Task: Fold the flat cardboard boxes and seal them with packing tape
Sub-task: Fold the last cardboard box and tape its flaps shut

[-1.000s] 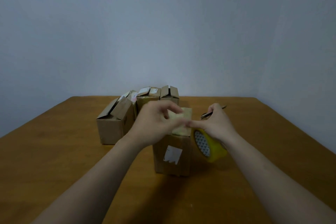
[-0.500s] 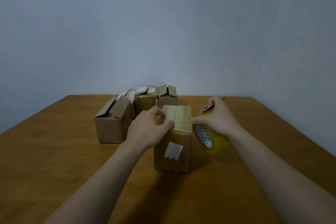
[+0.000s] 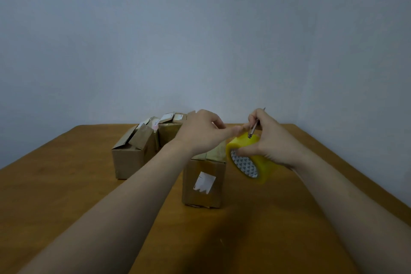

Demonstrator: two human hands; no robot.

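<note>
Currently: Starting the Tape Strip for the Top Seam

**Position.** The near box (image 3: 193, 173) stands upright on the table (image 3: 55, 184), with its white label (image 3: 204, 182) facing the camera. Its top flaps are closed; the seam is partly hidden by the left wrist. The tape roll (image 3: 263, 163) is held in the air just beside the box's upper right edge.

**Hands.** The roll is gripped by the right hand (image 3: 273, 144), with the thumb set against the core and the fingers curled over the outer face. A slim metal tool (image 3: 253, 128) is pinched in the same hand's upper fingers. The fingertips of the left hand (image 3: 200, 134) are drawn together at the top of the roll. Whether the loose tape end is caught between them cannot be told.

**Procedure (judged).**
1. The loose end should be lifted cleanly across its full width so that splitting is avoided.
2. The roll should be kept steady and level with the box top while the strip is drawn leftward over the seam.
3. The strip should be centred on the seam before it is pressed down.
4. The tool should be kept clear of the adhesive side.

**Surroundings.** Several other boxes (image 3: 133, 155) are grouped behind and to the left, some with flaps raised.
</note>
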